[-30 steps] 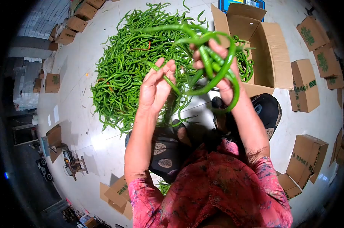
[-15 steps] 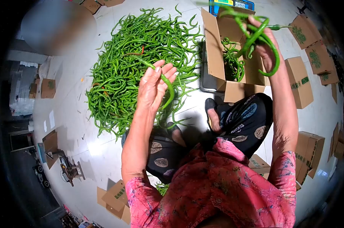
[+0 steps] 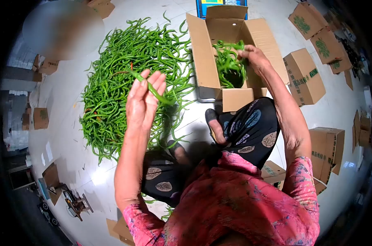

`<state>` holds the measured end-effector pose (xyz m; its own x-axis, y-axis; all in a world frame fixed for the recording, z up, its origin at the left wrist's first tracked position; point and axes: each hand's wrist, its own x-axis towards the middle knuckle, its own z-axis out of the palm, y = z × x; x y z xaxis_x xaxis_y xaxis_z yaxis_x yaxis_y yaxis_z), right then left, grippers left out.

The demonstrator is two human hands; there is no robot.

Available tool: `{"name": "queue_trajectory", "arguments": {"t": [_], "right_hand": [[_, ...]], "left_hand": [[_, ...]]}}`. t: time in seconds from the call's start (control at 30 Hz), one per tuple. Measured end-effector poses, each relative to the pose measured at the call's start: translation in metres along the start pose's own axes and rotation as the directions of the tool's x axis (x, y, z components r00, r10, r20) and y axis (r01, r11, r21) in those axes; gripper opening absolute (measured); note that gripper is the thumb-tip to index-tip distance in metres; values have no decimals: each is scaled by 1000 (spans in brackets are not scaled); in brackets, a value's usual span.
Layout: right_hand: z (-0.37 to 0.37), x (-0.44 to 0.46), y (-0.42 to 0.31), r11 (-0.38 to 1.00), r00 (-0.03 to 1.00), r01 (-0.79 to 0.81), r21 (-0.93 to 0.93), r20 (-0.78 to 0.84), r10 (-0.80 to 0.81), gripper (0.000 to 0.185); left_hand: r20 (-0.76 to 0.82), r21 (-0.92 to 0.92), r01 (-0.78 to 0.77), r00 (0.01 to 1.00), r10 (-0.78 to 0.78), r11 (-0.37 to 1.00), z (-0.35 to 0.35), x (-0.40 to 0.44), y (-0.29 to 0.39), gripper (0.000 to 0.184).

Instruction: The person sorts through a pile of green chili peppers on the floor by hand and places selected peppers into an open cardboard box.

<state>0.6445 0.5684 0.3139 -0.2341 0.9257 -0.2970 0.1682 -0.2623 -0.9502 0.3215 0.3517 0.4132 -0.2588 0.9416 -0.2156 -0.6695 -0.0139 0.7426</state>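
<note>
My left hand (image 3: 141, 100) is palm up above the near side of a big pile of long green chili peppers (image 3: 112, 98). It holds one curved green chili pepper (image 3: 156, 93) between thumb and fingers. My right hand (image 3: 255, 57) reaches inside an open cardboard box (image 3: 200, 53). Its fingers are closed at the top of some green chili peppers (image 3: 231, 63), slightly blurred, which lie or hang in the box. Where the held peppers end and those in the box begin is hard to see.
The box stands on a scale (image 3: 204, 95) whose blue display unit (image 3: 201, 10) is behind it. More cardboard boxes (image 3: 305, 78) stand along the right, with another (image 3: 327, 151) nearer me. A small wooden stool-like object (image 3: 74, 203) sits at lower left. My feet (image 3: 216, 127) are between pile and box.
My right hand has lowered from above the box's right side into it, carrying several green chili peppers. My left hand still holds its chili pepper. The whole view has shifted a little.
</note>
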Motion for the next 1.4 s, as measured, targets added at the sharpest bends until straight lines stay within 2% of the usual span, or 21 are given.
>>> {"name": "queue_trajectory", "arguments": {"t": [0.03, 0.1, 0.2, 0.23, 0.27, 0.3, 0.37, 0.43, 0.5, 0.57, 0.63, 0.67, 0.7, 0.77, 0.97, 1.0, 1.07, 1.13, 1.27, 1.37, 1.4], "right_hand": [[-4, 0, -7, 999, 996, -52, -5, -67, 51, 36], [2, -7, -15, 965, 949, 64, -253, -283, -137, 48], [-11, 5, 8, 835, 943, -8, -551, -282, -177, 49], [-13, 2, 5, 848, 957, 23, -530, -232, -171, 47], [-12, -7, -5, 860, 971, 53, -507, -173, -162, 45], [-8, -15, -14, 874, 984, 81, -480, -103, -148, 44], [13, -61, -51, 816, 947, 309, -488, 85, -308, 37], [45, -120, -85, 857, 939, 342, -386, 186, -290, 33], [74, -156, -82, 920, 947, 240, -309, 284, -151, 31], [99, -170, -45, 947, 889, 195, -255, 454, -61, 27], [134, -181, 5, 961, 818, -15, -277, 549, 171, 25], [153, -185, 29, 920, 790, 141, -365, 602, 118, 23], [170, -191, 54, 853, 751, 293, -433, 656, 75, 21], [204, -202, 109, 986, 668, -9, -167, 733, 130, 25], [248, -195, 174, 933, 674, -116, -339, 663, 325, 29], [245, -193, 179, 935, 682, -166, -313, 648, 339, 26], [250, -179, 179, 826, 658, -450, -339, 499, 563, 24], [252, -161, 189, 724, 634, -648, -237, 358, 685, 21], [257, -123, 218, 646, 641, -763, 20, 153, 752, 18], [262, -92, 254, 653, 659, -750, 104, 187, 728, 16], [266, -88, 246, 625, 641, -762, 170, 59, 765, 17]], "left_hand": [[18, -20, 1, 1000, -1, 1000, 11, 5, 5, 42], [116, 4, -32, 993, 31, 999, 46, 15, 12, 43], [314, -32, -15, 949, 25, 999, 96, 41, 9, 48], [334, 11, -17, 943, 13, 1000, 107, 51, 6, 49], [362, 222, -67, 932, -19, 973, 110, 64, 4, 55], [245, 401, -80, 969, -22, 912, 106, 64, 2, 56], [295, 679, -245, 954, 48, 692, 56, 76, 8, 54], [222, 768, -132, 973, -67, 627, -4, 65, 25, 53], [93, 885, -15, 985, -145, 465, -79, 45, 28, 52], [102, 964, -91, 994, -32, 250, -171, 14, -3, 57], [5, 996, 4, 995, -101, 90, -251, -27, -52, 54], [-206, 948, 257, 946, -251, 189, -277, -51, -80, 46], [31, 999, -26, 981, -189, 31, -292, -73, -101, 31], [144, 983, -166, 963, -227, -81, -305, -105, -148, 28], [-159, 961, 65, 926, -343, -270, -334, -118, -228, 24], [-166, 962, 78, 928, -334, -261, -341, -113, -233, 24], [-152, 971, 84, 939, -308, -224, -351, -101, -238, 25], [-16, 990, -18, 970, -241, -137, -338, -80, -223, 26], [311, 949, -308, 950, -28, 71, -273, -29, -169, 28], [521, 853, -522, 853, -27, -15, -274, 42, -177, 32], [578, 816, -578, 815, 25, -16, -273, 61, -181, 32]]}}
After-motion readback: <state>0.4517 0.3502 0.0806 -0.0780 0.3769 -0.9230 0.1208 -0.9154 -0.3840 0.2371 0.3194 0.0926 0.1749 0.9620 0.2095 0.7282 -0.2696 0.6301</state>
